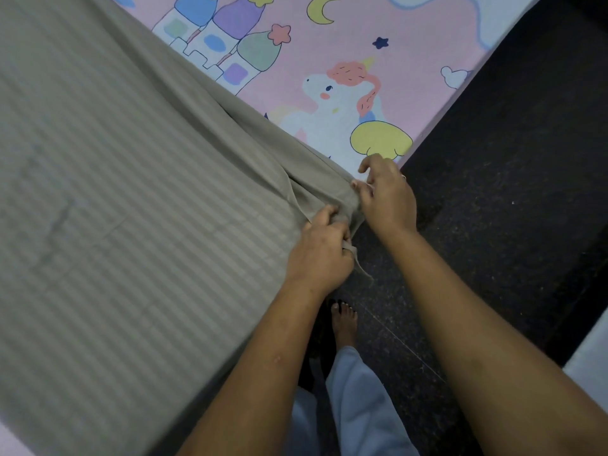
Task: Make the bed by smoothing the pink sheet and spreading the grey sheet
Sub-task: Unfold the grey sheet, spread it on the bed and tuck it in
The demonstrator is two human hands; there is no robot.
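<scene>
The grey striped sheet covers the left and middle of the bed, with folds running toward its edge at the bed's side. The pink sheet, printed with a castle, a moon and a unicorn, shows beyond it at the upper right. My left hand grips a bunched bit of the grey sheet's edge. My right hand pinches the same edge just to the right, fingers curled on the fabric at the bed's side.
A dark speckled floor runs along the right of the bed. My bare foot and pale blue trouser leg stand close to the bed's side. A pale object sits at the right edge.
</scene>
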